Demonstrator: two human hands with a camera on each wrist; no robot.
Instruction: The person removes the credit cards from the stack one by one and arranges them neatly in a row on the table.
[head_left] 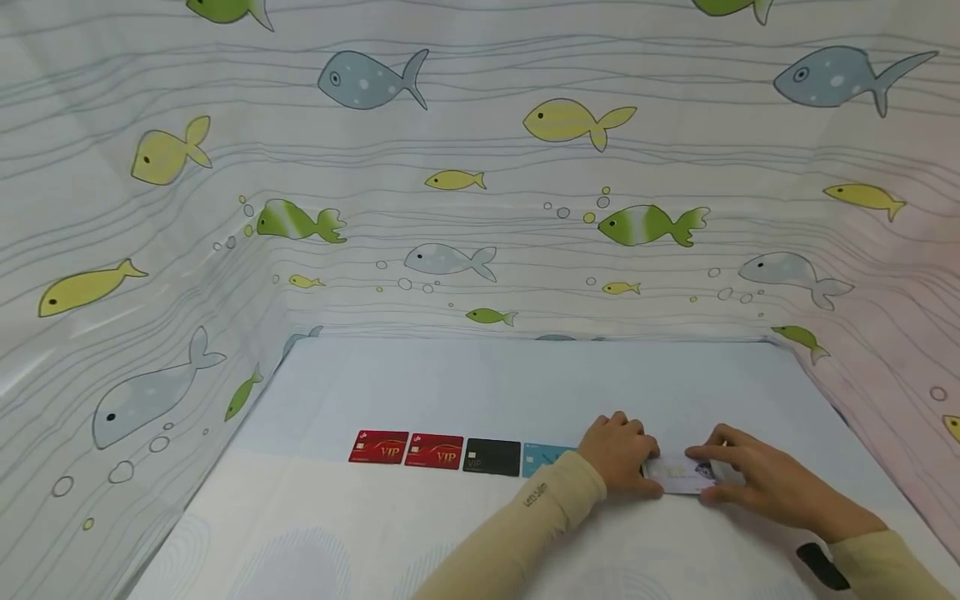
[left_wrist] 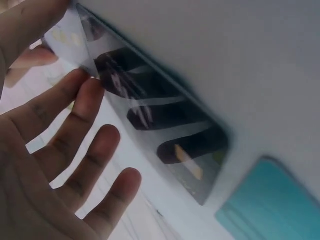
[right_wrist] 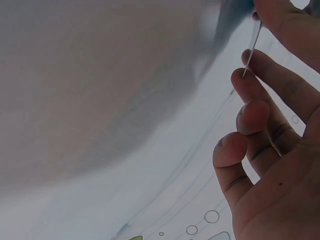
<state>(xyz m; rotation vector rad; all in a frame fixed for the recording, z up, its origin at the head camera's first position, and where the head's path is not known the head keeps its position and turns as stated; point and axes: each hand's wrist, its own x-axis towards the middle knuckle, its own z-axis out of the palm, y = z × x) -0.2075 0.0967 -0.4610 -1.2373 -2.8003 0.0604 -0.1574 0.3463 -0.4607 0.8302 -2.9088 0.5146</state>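
A pale card (head_left: 678, 473) with a chip and a dark picture at its right end lies at the right end of a row of cards. My left hand (head_left: 618, 454) pinches its left end, with the thumb at the near edge and fingertips at the far edge. My right hand (head_left: 772, 479) pinches the right end; in the right wrist view the card (right_wrist: 252, 47) shows as a thin edge between thumb and fingers. A glossy dark card (left_wrist: 150, 105) lies beside it, mirroring my left fingers; in the head view the left hand mostly hides it.
Leftward along the row lie a blue card (head_left: 543, 458) partly behind the left hand, a black VIP card (head_left: 492, 457) and two red VIP cards (head_left: 434, 451). The white table (head_left: 360, 533) is bounded by fish-patterned curtain (head_left: 480, 225) at the back and sides.
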